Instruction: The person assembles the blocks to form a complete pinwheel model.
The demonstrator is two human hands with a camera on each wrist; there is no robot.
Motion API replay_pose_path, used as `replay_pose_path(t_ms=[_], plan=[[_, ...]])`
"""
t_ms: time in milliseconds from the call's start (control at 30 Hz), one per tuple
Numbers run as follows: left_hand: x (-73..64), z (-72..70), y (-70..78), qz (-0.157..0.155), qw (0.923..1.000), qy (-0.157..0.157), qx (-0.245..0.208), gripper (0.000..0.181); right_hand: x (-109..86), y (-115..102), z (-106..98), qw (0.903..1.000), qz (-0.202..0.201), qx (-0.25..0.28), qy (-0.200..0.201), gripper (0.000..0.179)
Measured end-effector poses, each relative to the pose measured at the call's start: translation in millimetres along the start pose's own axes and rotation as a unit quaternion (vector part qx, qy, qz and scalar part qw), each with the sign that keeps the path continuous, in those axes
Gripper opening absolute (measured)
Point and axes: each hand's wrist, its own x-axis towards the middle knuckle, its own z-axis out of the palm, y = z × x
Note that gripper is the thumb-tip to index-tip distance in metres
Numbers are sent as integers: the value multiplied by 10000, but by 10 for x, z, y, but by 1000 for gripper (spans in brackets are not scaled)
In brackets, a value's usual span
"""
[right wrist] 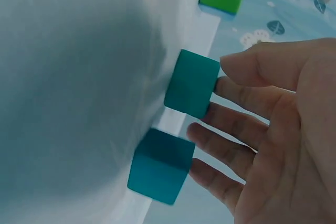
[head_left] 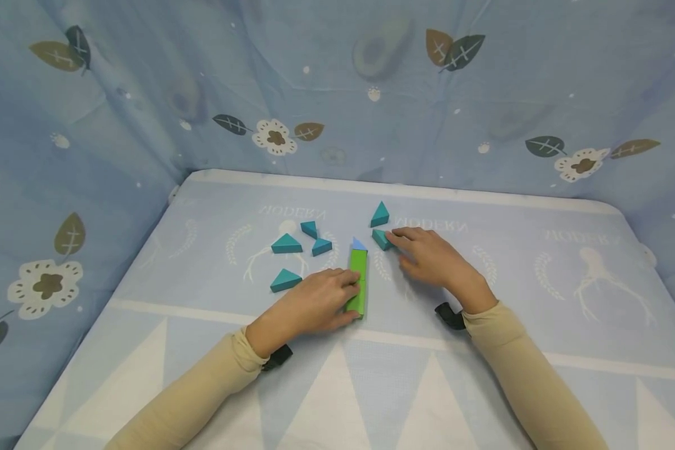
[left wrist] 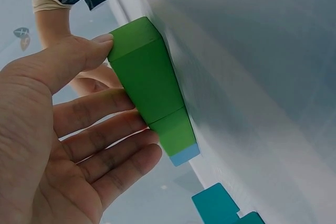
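1. Two green blocks (left wrist: 149, 80), end to end on the table (head_left: 517, 312), are touched by the left hand (head_left: 324, 299), fingers spread.
2. A blue triangle (head_left: 358, 244) is set at their end facing the far edge.
3. A teal wedge (head_left: 380, 239) is touched by the right hand (head_left: 432, 255), fingers spread.
4. Four teal triangles (head_left: 286, 244) are scattered toward the left edge.

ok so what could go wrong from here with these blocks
The left hand, against the green blocks, might nudge them away from the blue triangle at their far end. The right hand, at one teal block, could bump the other teal block just beyond it.
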Motion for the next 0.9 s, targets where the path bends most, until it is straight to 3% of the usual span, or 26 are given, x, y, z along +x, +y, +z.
replay_pose_path(t_ms=[300, 467, 900], plan=[[-1, -4, -9, -9, 10000, -63, 41, 43, -1, -11, -27, 9988, -263, -309, 281, 48], [5, 2, -11, -6, 9999, -97, 76, 44, 5, -15, -20, 9985, -458, -265, 145, 46], [3, 12, -16, -38, 9998, -184, 57, 45, 25, -117, 14, 9984, -488, -265, -127, 50]])
